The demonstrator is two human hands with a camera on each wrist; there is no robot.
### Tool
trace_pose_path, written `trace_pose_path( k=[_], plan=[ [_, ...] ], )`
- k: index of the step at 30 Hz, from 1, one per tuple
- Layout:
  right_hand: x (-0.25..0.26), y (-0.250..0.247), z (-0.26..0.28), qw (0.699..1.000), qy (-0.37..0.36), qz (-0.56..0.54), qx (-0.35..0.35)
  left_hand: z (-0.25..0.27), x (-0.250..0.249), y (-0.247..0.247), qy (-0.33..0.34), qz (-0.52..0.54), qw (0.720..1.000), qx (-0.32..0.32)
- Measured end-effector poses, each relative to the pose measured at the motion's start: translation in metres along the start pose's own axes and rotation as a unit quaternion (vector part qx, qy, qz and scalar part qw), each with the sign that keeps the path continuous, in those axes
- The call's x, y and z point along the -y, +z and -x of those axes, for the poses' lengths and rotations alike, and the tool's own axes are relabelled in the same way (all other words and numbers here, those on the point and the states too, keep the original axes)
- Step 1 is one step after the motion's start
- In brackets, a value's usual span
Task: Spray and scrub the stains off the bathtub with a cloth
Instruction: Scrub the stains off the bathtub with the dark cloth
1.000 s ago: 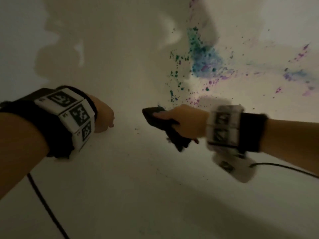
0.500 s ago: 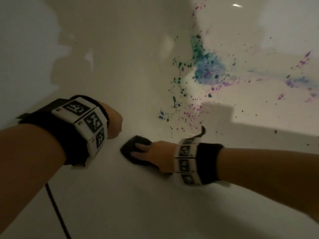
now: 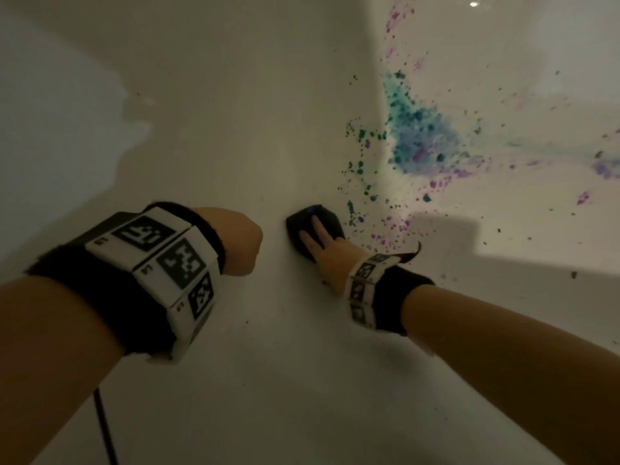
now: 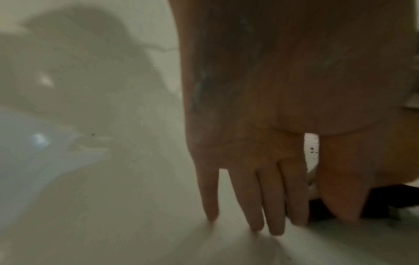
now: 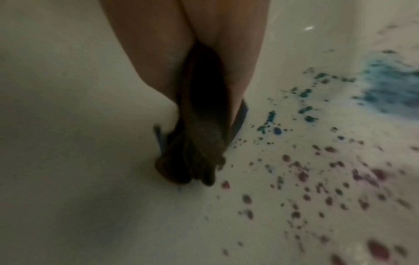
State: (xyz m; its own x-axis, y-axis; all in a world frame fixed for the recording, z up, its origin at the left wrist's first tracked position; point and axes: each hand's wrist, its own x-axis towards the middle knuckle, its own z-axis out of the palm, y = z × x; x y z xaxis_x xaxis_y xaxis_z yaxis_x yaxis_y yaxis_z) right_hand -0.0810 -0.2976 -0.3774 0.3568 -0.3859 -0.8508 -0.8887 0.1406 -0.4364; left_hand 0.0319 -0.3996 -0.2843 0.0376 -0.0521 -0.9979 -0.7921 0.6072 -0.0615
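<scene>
White glossy bathtub fills the frame. Right hand, fingers straight, presses a dark folded cloth at centre, just left of green-purple speckled stains. Left hand, fingers extended, fingertips touch bare tub lower left.

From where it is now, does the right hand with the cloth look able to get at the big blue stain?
Probably yes. The right hand presses the cloth beside the splatter, and nothing lies between it and the blue stain.

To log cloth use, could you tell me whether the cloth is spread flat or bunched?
Bunched: the dark cloth is a compact wad under the right hand.
</scene>
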Motion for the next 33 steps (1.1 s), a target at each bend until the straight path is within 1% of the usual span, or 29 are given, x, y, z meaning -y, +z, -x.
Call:
trace_pose_path(
  k=[1, 2, 4, 5, 6, 7, 8, 10, 11, 12, 13, 14, 15, 16, 17, 18, 19, 20, 21, 22, 23, 24, 25, 26, 27, 28, 30, 32, 33],
  plan=[
    [-0.005, -0.008, 0.005, 1.000, -0.012, -0.024, -0.011, 0.002, -0.001, -0.002, 0.016, 0.026, 0.999, -0.027],
    [-0.008, -0.015, 0.011, 0.997, -0.022, -0.071, -0.036, 0.005, -0.003, -0.004, 0.029, 0.056, 0.997, -0.053],
    [-0.011, -0.027, 0.029, 0.978, -0.055, -0.170, -0.110, 0.005, -0.010, -0.010, 0.043, 0.170, 0.982, -0.075],
    [-0.010, -0.032, 0.038, 0.965, -0.071, -0.211, -0.141, 0.002, -0.015, -0.011, 0.046, 0.248, 0.965, -0.074],
    [-0.010, -0.035, 0.045, 0.952, -0.084, -0.245, -0.164, -0.002, -0.021, -0.013, 0.049, 0.335, 0.938, -0.077],
    [-0.010, -0.038, 0.052, 0.942, -0.088, -0.269, -0.181, -0.007, -0.028, -0.014, 0.058, 0.426, 0.899, -0.083],
    [-0.011, -0.042, 0.055, 0.935, -0.084, -0.289, -0.187, -0.011, -0.036, -0.015, 0.070, 0.515, 0.849, -0.098],
    [-0.018, -0.048, 0.057, 0.924, -0.074, -0.334, -0.170, -0.017, -0.050, -0.019, 0.090, 0.670, 0.725, -0.129],
    [-0.026, -0.052, 0.055, 0.915, -0.070, -0.366, -0.152, -0.021, -0.058, -0.022, 0.096, 0.720, 0.673, -0.137],
    [-0.036, -0.057, 0.052, 0.903, -0.067, -0.404, -0.131, -0.025, -0.064, -0.026, 0.096, 0.751, 0.638, -0.139],
    [-0.047, -0.063, 0.050, 0.888, -0.066, -0.441, -0.109, -0.030, -0.071, -0.029, 0.088, 0.766, 0.622, -0.137],
    [-0.058, -0.068, 0.047, 0.876, -0.065, -0.469, -0.093, -0.036, -0.077, -0.034, 0.077, 0.770, 0.619, -0.135],
    [-0.070, -0.074, 0.045, 0.873, -0.063, -0.477, -0.082, -0.042, -0.082, -0.039, 0.064, 0.763, 0.628, -0.139],
    [-0.084, -0.080, 0.045, 0.879, -0.058, -0.466, -0.079, -0.048, -0.087, -0.045, 0.053, 0.740, 0.650, -0.163],
    [-0.099, -0.087, 0.044, 0.891, -0.052, -0.442, -0.088, -0.055, -0.091, -0.052, 0.042, 0.703, 0.681, -0.203],
    [-0.118, -0.095, 0.044, 0.906, -0.036, -0.405, -0.120, -0.062, -0.093, -0.061, 0.036, 0.658, 0.708, -0.252],
    [-0.141, -0.104, 0.046, 0.921, -0.002, -0.346, -0.181, -0.066, -0.093, -0.075, 0.034, 0.611, 0.730, -0.304],
    [-0.167, -0.112, 0.047, 0.931, 0.055, -0.257, -0.252, -0.068, -0.090, -0.091, 0.028, 0.562, 0.747, -0.355],
    [-0.196, -0.120, 0.048, 0.932, 0.122, -0.153, -0.304, -0.069, -0.085, -0.111, 0.014, 0.509, 0.758, -0.407],
    [-0.223, -0.125, 0.051, 0.923, 0.196, -0.079, -0.322, -0.069, -0.078, -0.133, -0.005, 0.458, 0.762, -0.458],
    [-0.248, -0.128, 0.054, 0.914, 0.264, -0.048, -0.304, -0.069, -0.069, -0.155, -0.028, 0.411, 0.758, -0.505],
    [-0.270, -0.128, 0.056, 0.910, 0.317, -0.039, -0.267, -0.067, -0.061, -0.179, -0.053, 0.367, 0.751, -0.547],
    [-0.287, -0.126, 0.057, 0.910, 0.347, -0.033, -0.225, -0.066, -0.053, -0.201, -0.073, 0.327, 0.741, -0.582],
    [-0.300, -0.121, 0.057, 0.913, 0.361, -0.026, -0.191, -0.065, -0.046, -0.222, -0.088, 0.291, 0.731, -0.611],
    [-0.306, -0.116, 0.056, 0.917, 0.358, -0.018, -0.174, -0.065, -0.040, -0.238, -0.095, 0.260, 0.723, -0.633],
    [-0.310, -0.114, 0.054, 0.921, 0.350, -0.020, -0.170, -0.066, -0.037, -0.252, -0.098, 0.233, 0.719, -0.648],
    [-0.312, -0.116, 0.052, 0.922, 0.342, -0.039, -0.176, -0.072, -0.036, -0.273, -0.104, 0.204, 0.716, -0.660],
    [-0.312, -0.120, 0.052, 0.923, 0.342, -0.049, -0.169, -0.081, -0.043, -0.280, -0.111, 0.201, 0.712, -0.663],
    [-0.313, -0.120, 0.052, 0.923, 0.343, -0.050, -0.166, -0.088, -0.048, -0.279, -0.109, 0.200, 0.716, -0.660]
  ],
)
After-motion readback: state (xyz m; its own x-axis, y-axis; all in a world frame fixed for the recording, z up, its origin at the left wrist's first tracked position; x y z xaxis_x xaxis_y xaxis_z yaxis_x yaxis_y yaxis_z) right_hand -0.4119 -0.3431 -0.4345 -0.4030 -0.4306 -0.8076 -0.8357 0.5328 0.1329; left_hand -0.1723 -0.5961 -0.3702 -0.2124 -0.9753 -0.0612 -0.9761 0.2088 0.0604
